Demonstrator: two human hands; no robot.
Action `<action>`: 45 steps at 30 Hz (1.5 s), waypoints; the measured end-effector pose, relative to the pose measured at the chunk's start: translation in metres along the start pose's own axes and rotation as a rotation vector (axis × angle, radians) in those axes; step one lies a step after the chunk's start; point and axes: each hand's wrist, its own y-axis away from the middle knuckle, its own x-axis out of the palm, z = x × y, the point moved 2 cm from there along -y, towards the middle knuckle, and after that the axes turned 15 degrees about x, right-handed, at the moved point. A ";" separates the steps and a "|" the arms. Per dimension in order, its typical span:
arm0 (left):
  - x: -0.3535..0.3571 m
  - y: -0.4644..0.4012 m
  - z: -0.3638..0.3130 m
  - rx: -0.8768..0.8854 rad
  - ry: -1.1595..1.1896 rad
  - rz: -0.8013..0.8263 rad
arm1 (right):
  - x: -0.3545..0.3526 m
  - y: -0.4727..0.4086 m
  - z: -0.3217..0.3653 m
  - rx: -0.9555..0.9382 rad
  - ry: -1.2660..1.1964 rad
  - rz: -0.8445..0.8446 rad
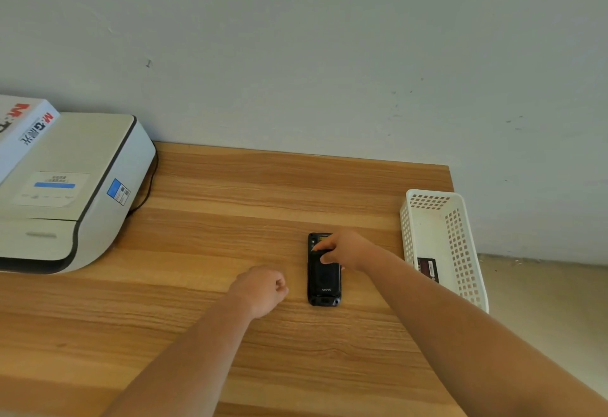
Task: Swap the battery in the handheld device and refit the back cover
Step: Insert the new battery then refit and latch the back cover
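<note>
— Pinching the device (323,276) top, the right hand (345,250) seems ready to pry its cover.
— And the left hand (263,290)?
— Curled, holding nothing, just beside it on the desk (204,239).

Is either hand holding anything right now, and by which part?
The right hand grips the handheld device at its upper end, flat on the table. The left hand holds nothing.

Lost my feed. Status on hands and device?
Right hand on black handheld device, back up on wooden table. Left hand fisted, empty. Nothing blocking.
</note>
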 end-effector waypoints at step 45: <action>0.028 -0.023 -0.042 0.099 -0.317 -0.009 | 0.019 -0.004 -0.016 -0.119 0.226 -0.215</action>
